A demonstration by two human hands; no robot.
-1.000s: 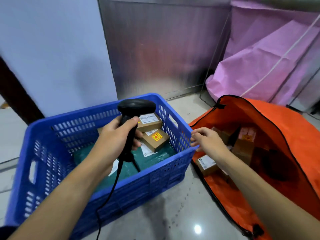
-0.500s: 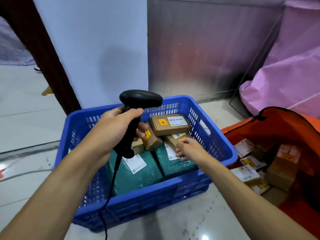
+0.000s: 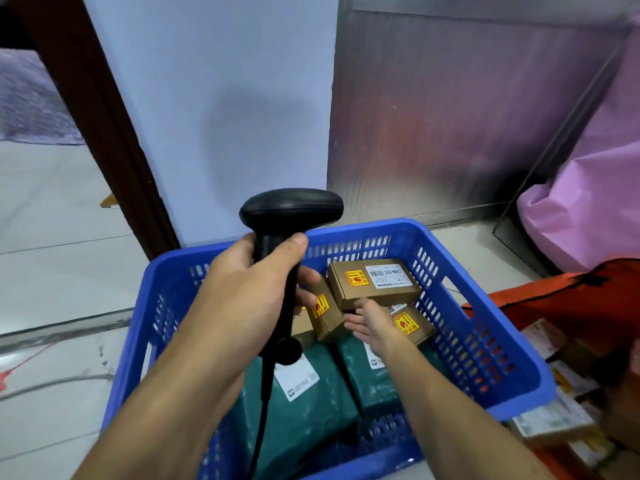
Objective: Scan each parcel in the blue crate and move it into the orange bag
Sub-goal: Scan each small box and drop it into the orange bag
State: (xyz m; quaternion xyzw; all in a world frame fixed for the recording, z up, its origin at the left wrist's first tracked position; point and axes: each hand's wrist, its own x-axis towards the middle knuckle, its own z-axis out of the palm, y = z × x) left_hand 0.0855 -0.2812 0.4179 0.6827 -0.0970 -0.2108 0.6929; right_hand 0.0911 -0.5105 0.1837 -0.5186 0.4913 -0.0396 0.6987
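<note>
Parcels [image 3: 375,284] sit at the far end of the blue crate [image 3: 519,403], brown boxes piled over green mailers [image 3: 304,403]. The right hand [image 3: 375,325] reaches in, fingers fairly straight against the boxes, gripping nothing I can see. The left hand [image 3: 249,299] is wrapped round the scanner [image 3: 291,211], held above the crate. Best to take the topmost box first, since the others prop it. Turn its white label toward the scanner, hold it steady, then carry it right to the orange bag [image 3: 554,299].
</note>
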